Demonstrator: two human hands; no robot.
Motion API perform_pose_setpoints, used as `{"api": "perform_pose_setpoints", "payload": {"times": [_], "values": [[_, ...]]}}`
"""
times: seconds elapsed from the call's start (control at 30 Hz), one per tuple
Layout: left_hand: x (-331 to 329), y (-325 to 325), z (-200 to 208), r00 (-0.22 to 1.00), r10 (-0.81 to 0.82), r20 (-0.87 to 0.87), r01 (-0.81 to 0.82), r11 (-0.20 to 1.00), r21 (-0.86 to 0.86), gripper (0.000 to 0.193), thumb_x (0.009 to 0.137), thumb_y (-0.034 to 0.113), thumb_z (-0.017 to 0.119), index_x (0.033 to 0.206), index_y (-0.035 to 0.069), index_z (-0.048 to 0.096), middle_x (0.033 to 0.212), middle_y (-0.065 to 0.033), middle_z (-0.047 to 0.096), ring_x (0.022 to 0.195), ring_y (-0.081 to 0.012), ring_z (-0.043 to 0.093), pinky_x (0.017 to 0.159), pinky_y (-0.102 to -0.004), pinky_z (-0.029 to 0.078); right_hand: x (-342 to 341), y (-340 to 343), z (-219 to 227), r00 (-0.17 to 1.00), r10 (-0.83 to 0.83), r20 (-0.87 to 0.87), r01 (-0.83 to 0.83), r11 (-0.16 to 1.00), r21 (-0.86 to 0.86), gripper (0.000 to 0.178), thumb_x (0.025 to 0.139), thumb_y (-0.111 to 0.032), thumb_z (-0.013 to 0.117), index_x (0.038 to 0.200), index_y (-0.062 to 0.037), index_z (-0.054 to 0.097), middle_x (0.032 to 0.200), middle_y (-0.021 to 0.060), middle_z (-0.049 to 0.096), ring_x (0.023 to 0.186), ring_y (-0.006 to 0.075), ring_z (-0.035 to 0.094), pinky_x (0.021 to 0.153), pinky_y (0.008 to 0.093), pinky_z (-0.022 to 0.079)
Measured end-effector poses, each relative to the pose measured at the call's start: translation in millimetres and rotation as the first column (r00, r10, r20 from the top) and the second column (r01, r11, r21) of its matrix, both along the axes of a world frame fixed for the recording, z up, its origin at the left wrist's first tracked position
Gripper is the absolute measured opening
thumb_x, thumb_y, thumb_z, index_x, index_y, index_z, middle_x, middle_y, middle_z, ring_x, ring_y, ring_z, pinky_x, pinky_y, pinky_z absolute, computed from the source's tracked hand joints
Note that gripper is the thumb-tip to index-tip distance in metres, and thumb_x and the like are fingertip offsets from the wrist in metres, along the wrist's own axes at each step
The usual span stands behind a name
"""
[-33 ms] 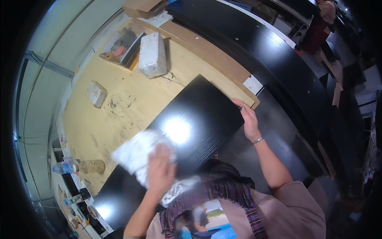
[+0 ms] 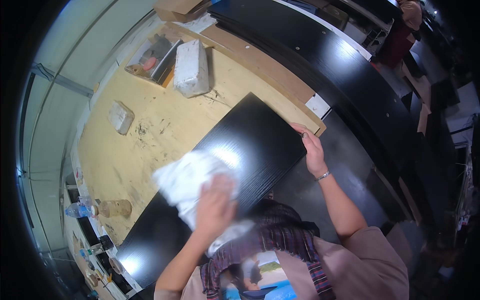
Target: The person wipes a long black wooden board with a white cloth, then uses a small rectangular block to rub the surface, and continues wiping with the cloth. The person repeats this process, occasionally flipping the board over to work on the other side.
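A long black board with a glossy wood-grain face lies diagonally across the bench in front of me. My left hand, smeared by motion, presses a crumpled white cloth against the board's face around its middle. Part of the cloth hangs past the far long edge, and another part trails toward my apron. At the board's right end, my right hand grips the edge, with the thumb near the top and fingers along the side. Those fingers' undersides are hidden.
On the yellowish bench are a white wrapped block, a smaller pale block and an open box of odds and ends. Bottles stand at the left edge. Black panels are stacked beyond; another person is far right.
My left hand and the white cloth have slid to the right and slightly away along the board. My right hand and the board stay in place.
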State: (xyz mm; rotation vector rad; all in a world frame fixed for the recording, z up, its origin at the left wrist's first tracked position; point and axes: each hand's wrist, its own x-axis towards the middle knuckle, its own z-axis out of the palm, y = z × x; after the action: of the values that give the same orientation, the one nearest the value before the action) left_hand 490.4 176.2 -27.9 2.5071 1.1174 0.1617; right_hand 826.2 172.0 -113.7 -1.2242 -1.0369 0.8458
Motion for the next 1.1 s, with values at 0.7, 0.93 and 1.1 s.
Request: {"api": "perform_pose_setpoints", "payload": {"times": [0.7,0.93,1.1], "values": [[133.8,35.2,5.4,0.908,-0.384,0.168,0.342,0.91,0.234,0.054,0.08,0.013,0.072,0.134,0.016,0.063,0.119,-0.0078,0.058,0.102,-0.0295,0.054,0.081,-0.0426,0.042,-1.6,2.7,-13.3,0.997,-0.014,-0.071,0.018,0.999,0.049,0.05,0.112,-0.027,0.03,0.13,0.0073,0.061,0.137,0.017,0.062,0.131,0.0251,0.055,0.116,0.037,0.036],[146.5,25.5,-7.1,0.946,-0.318,0.061,0.307,0.94,0.152,0.07,0.088,0.037,0.072,0.145,0.003,0.048,0.155,-0.019,0.041,0.147,-0.0391,0.034,0.116,-0.0603,0.031,-11.1,0.6,-26.6,0.984,-0.092,-0.154,0.096,0.995,0.024,0.038,0.107,-0.018,0.04,0.128,0.0048,0.061,0.127,0.0135,0.066,0.119,0.0194,0.059,0.106,0.0328,0.043],[120.0,38.2,-3.6,0.949,-0.268,0.169,0.249,0.96,0.126,0.071,0.092,0.039,0.068,0.148,0.002,0.044,0.158,-0.0205,0.037,0.148,-0.0405,0.032,0.117,-0.0563,0.03,-10.1,1.3,-8.6,0.99,-0.127,0.06,0.125,0.992,0.032,0.044,0.11,-0.024,0.037,0.125,0.0067,0.065,0.128,0.014,0.067,0.123,0.0224,0.059,0.112,0.0348,0.038]]}}
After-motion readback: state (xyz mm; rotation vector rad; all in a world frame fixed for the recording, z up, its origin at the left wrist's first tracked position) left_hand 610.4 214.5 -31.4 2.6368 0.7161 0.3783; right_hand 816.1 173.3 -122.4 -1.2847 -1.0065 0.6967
